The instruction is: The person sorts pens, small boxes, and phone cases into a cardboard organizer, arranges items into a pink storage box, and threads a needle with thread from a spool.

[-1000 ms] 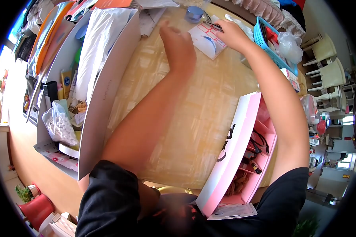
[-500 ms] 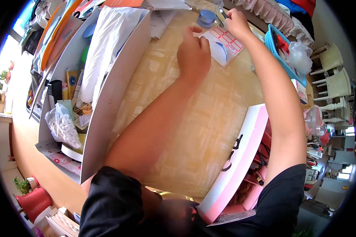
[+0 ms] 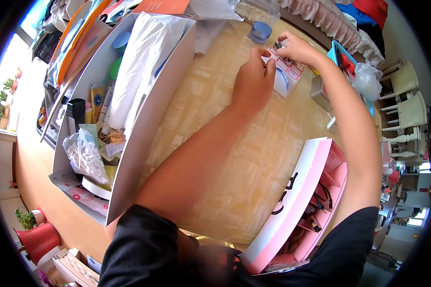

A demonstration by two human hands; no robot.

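Note:
My right hand (image 3: 299,50) pinches a small dark object (image 3: 278,45), too small to name, above a sheet of red-framed labels (image 3: 285,82) with a blue print. Beside it, my left hand (image 3: 255,79) has its fingers curled together at the sheet's left edge; anything between the fingertips is hidden. The sheet lies on the table, partly covered by both hands. A round blue-lidded jar (image 3: 260,32) stands just beyond my left hand.
A long grey box (image 3: 158,95) of packets and cotton swabs (image 3: 85,158) stands left. At the lower right is a pink divided box (image 3: 292,201). A metal tin (image 3: 319,91) and blue basket (image 3: 337,48) sit beyond my right forearm.
Both hands have come closer together over the label sheet. The left fingers have curled in, and the small dark object has come over the sheet. The whole view has shifted slightly.

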